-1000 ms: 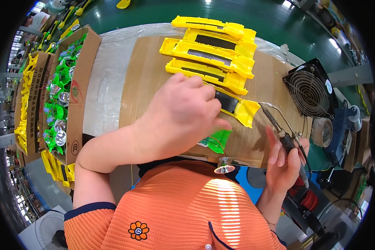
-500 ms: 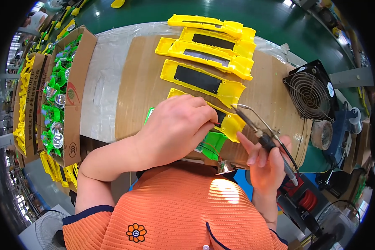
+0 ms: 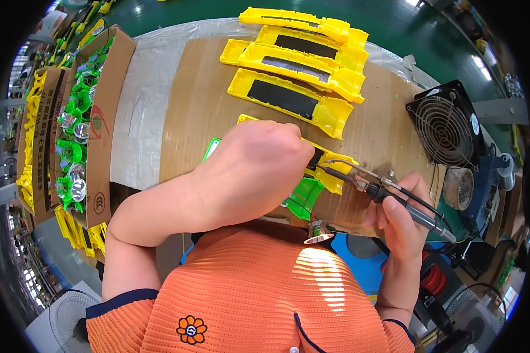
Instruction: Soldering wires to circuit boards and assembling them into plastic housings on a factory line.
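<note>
My left hand (image 3: 259,162) is closed above a yellow plastic casing half (image 3: 335,183) with a dark panel. Its fingertips are turned away, so what they pinch is hidden. In my right hand (image 3: 403,220) is a soldering iron (image 3: 380,193) with a curved metal feed tube alongside. The iron's tip points left, at the panel's edge next to my left fingers. Just below lies a green plastic housing (image 3: 306,197), partly covered by my left hand. Thin wires run from it to a small shiny reflector (image 3: 318,233) at the table's near edge.
Several yellow casing halves (image 3: 335,117) lie in a row farther back on the brown board (image 3: 188,112). At left stands a cardboard box (image 3: 109,112) of green lamp parts. A black fan (image 3: 444,126) and a blue stand (image 3: 483,182) are at right.
The soldering iron has come down and tilted flatter, its tip now near the panel by my left fingers. My left hand has turned, hiding its fingertips. The view has shifted slightly.
</note>
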`<act>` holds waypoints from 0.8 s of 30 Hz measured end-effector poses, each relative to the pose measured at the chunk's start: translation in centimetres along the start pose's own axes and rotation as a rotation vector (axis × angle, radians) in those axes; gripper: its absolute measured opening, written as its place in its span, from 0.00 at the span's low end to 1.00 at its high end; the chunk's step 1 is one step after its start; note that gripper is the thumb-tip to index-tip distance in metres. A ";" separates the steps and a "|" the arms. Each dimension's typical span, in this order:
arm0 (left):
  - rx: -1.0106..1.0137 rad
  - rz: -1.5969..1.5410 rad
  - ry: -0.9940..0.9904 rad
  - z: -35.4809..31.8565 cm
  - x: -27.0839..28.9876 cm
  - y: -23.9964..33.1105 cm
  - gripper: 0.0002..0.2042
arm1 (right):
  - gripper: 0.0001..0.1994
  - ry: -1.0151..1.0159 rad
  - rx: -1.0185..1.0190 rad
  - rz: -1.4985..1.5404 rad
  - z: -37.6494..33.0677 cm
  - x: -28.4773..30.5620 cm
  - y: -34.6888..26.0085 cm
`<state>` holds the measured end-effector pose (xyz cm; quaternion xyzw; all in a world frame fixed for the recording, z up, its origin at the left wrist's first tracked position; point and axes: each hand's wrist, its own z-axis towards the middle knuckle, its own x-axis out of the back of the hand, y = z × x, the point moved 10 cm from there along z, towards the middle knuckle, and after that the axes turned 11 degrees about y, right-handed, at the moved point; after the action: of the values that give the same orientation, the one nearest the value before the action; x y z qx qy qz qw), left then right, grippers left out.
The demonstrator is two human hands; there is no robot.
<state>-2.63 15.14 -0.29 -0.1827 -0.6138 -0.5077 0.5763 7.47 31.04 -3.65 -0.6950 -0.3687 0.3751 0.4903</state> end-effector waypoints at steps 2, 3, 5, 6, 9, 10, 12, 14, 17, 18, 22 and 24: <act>-0.007 0.001 0.004 0.2 -0.2 0.0 0.03 | 0.09 0.007 -0.011 0.002 0.1 -0.2 0.0; -0.012 0.007 0.009 0.3 -0.2 0.0 0.04 | 0.09 0.005 -0.011 0.002 0.1 -0.2 -0.1; -0.021 0.022 0.007 0.4 -0.1 0.1 0.04 | 0.09 -0.017 -0.036 -0.050 0.2 -0.3 0.1; -0.032 0.035 0.003 0.4 -0.1 0.3 0.04 | 0.09 -0.018 -0.036 -0.050 0.2 -0.4 0.0; -0.023 0.046 -0.006 0.5 -0.1 0.3 0.05 | 0.09 -0.033 -0.037 -0.070 0.4 -0.6 -0.1; -0.023 0.046 -0.006 0.5 -0.2 0.3 0.05 | 0.09 -0.032 -0.037 -0.079 0.4 -0.7 -0.2; -0.019 0.040 -0.001 0.5 -0.3 0.2 0.05 | 0.08 -0.032 -0.038 -0.089 0.5 -0.8 -0.2; -0.017 0.041 0.003 0.5 -0.2 0.2 0.05 | 0.08 -0.043 -0.023 -0.087 0.5 -0.9 -0.3; -0.009 0.038 0.015 0.5 -0.1 0.2 0.05 | 0.08 -0.052 -0.021 -0.102 0.6 -1.1 -0.5; -0.003 0.035 0.023 0.6 -0.1 0.2 0.05 | 0.08 -0.053 -0.021 -0.102 0.7 -1.1 -0.5; 0.018 0.037 0.001 0.6 -0.3 0.0 0.04 | 0.08 -0.045 -0.011 -0.094 0.8 -1.0 -0.7; 0.017 0.045 0.001 0.7 -0.3 0.0 0.04 | 0.08 -0.051 -0.006 -0.082 0.9 -0.9 -0.7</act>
<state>-2.92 15.77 -0.43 -0.1911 -0.6136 -0.4895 0.5894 6.17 30.75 -3.00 -0.6707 -0.4104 0.3714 0.4936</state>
